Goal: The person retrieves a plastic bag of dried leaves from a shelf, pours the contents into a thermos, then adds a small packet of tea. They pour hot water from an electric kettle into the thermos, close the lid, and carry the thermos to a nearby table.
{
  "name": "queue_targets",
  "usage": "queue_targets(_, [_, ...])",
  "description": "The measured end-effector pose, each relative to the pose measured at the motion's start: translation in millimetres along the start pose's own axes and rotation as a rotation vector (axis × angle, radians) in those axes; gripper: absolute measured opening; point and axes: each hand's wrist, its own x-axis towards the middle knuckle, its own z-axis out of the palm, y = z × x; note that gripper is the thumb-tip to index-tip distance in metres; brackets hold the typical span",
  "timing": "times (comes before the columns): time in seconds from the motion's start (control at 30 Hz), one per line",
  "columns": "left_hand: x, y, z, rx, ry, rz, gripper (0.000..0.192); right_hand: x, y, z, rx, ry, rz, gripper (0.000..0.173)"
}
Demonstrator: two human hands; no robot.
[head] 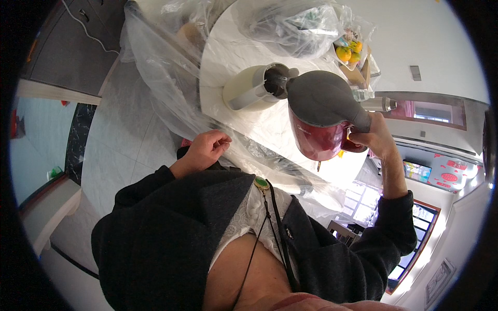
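Observation:
My right hand (375, 134) grips the handle of a red Midea electric kettle (315, 136) with a dark grey lid. The kettle is tilted, its spout at the open mouth of a cream-coloured vacuum jug (247, 87). Glare in the jug's dark opening hides whether water is flowing. That jug stands on a round white table (218, 50), its grey handle facing me. In front of my body, close to the table's plastic-draped edge, my left hand (206, 149) hovers with its fingers curled in and nothing visible in them.
Clear plastic sheeting (163, 74) hangs over the near and left table edge. Beyond the jug sits a bulky plastic-wrapped bundle (295, 27). Orange fruit (344, 53), a cardboard box (356, 77) and a metal flask (377, 104) are at the far right.

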Motion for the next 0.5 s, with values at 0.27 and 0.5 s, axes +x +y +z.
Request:
queue_targets(0.27, [-0.5,-3.9,0.8,0.023,0.017,0.027,0.014,1.7,-6.8,-1.3,-0.027,-0.003,-0.011,0.023])
queue_targets(0.5, [-2.1,-7.1,0.6,0.027,0.027,0.006,0.015,4.0,-7.7,-5.6,-0.019,-0.032,0.050,0.021])
